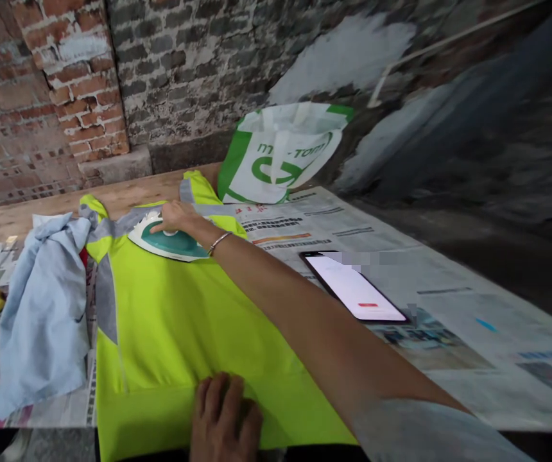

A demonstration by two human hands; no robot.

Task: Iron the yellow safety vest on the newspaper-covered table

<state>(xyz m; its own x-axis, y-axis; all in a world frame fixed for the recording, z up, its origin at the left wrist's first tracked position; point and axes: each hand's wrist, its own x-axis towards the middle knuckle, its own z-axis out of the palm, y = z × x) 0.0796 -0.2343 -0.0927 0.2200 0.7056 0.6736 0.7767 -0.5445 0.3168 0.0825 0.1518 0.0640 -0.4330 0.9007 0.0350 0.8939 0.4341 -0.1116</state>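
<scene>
Right grip (177, 217) wrapped around the iron (176, 244) on the yellow shirt (165, 314); left grip (228, 417) (whether pinching fabric or not cannot be told) at the shirt's near end.

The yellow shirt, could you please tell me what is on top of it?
On the shirt are the left hand and the iron, held by the right hand; the fabric beneath is covered.

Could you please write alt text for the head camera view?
A person's right hand holds a teal and white iron on a bright yellow shirt; the left hand is at its lower part. A blue cloth and lit phone lie beside it on newspaper.
</scene>
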